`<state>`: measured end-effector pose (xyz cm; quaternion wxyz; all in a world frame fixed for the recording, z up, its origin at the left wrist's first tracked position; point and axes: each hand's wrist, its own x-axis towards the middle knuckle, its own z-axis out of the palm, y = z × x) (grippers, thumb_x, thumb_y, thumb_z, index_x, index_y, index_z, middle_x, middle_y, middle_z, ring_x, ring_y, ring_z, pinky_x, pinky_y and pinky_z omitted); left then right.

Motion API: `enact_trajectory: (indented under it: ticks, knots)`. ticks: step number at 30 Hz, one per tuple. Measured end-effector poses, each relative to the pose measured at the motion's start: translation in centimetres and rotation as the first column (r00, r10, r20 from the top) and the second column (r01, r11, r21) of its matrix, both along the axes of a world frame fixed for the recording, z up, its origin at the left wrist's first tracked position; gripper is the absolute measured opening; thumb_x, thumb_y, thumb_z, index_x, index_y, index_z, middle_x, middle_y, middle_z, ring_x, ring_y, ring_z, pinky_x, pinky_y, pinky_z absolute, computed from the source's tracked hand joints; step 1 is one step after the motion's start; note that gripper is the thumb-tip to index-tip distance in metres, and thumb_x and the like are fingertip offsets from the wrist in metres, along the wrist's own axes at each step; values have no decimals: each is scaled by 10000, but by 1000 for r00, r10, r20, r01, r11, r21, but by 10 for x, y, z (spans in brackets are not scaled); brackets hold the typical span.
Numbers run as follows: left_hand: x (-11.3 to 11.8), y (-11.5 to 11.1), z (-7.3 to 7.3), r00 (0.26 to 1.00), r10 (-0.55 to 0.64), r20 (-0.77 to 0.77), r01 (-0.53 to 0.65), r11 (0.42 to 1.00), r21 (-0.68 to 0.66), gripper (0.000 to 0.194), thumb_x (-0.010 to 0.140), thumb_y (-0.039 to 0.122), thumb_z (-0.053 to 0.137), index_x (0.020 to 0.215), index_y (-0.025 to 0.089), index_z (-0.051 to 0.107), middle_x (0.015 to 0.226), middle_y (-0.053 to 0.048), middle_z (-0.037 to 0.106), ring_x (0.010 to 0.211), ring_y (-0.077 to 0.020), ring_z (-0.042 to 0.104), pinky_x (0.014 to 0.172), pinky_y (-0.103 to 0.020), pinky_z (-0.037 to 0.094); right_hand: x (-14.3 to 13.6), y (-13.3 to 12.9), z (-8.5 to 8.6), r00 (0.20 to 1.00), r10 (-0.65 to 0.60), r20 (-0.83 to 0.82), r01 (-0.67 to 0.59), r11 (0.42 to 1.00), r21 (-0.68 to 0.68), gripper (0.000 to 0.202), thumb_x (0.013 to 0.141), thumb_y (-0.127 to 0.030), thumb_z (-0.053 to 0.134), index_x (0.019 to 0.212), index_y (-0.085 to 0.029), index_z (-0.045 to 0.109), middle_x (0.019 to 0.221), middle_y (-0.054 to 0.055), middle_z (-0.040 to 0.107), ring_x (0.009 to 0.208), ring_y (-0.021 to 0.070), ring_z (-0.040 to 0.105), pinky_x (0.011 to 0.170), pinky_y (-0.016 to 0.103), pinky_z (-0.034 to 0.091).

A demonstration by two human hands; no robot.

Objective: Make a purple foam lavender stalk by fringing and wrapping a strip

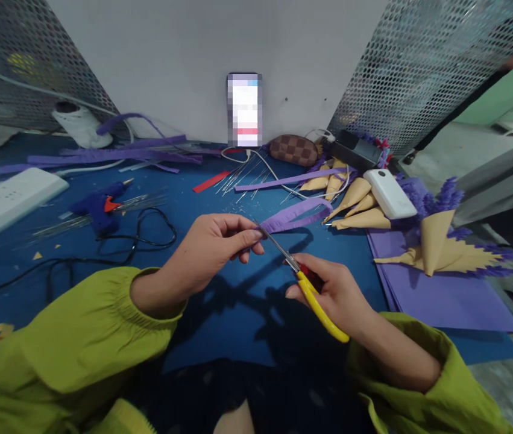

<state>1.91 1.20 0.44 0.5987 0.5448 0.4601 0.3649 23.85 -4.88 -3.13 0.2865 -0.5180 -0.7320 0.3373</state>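
Note:
Between the thumb and fingers of my left hand point(222, 244) is one end of a purple paper strip point(299, 216), which loops out to the right above the table. My right hand point(335, 289) grips a pair of scissors point(317, 307) with yellow handles; some red shows by the fingers. The scissor blades point up and left, and their tips meet the strip right at my left fingertips. Whether the blades are fully closed there is too small to tell. Both hands hover over the blue tabletop point(233, 337).
A glue gun point(97, 208) with its black cord and a white power strip point(12, 202) lie left. Purple strips point(116, 154) and a phone point(244, 111) are at the back. Right are tan paper cones point(351, 202), a power bank point(389, 193) and purple sheets point(450, 301).

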Motion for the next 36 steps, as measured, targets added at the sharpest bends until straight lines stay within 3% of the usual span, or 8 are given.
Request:
enact_trajectory:
  ticks: [10, 17, 24, 36]
  knots:
    - [0, -1, 0, 999, 17, 27, -16, 1000, -21, 161, 736, 299, 774, 736, 150, 714, 650, -19, 695, 523, -81, 529, 512, -202, 419, 1, 1, -3, 997, 2, -72, -6, 998, -58, 374, 833, -495, 677, 1000, -161, 660, 643, -45, 411, 588, 104, 333, 539, 219, 326]
    - [-1, 0, 1, 999, 46, 29, -46, 999, -2, 150, 732, 288, 775, 760, 148, 728, 656, -24, 696, 541, -94, 546, 517, -208, 428, 0, 0, -3, 999, -1, -38, 1, 1000, 10, 454, 825, -547, 666, 1102, -188, 642, 760, 4, 554, 657, 138, 462, 600, 240, 392]
    - [0, 0, -1, 998, 40, 38, -40, 999, -6, 154, 742, 298, 768, 757, 152, 723, 658, -22, 694, 525, -87, 528, 515, -208, 422, 0, 0, -5, 1000, -11, 15, 9, 995, 97, 480, 825, -567, 662, 1097, -172, 652, 732, 9, 584, 638, 139, 487, 589, 243, 399]
    - [1, -1, 0, 997, 51, 52, -50, 998, -24, 141, 733, 274, 770, 759, 147, 714, 654, -22, 696, 512, -82, 523, 506, -202, 415, 0, -1, -3, 1000, 4, 1, -4, 999, 36, 486, 805, -597, 668, 1046, -175, 662, 694, -13, 557, 595, 118, 447, 556, 226, 370]
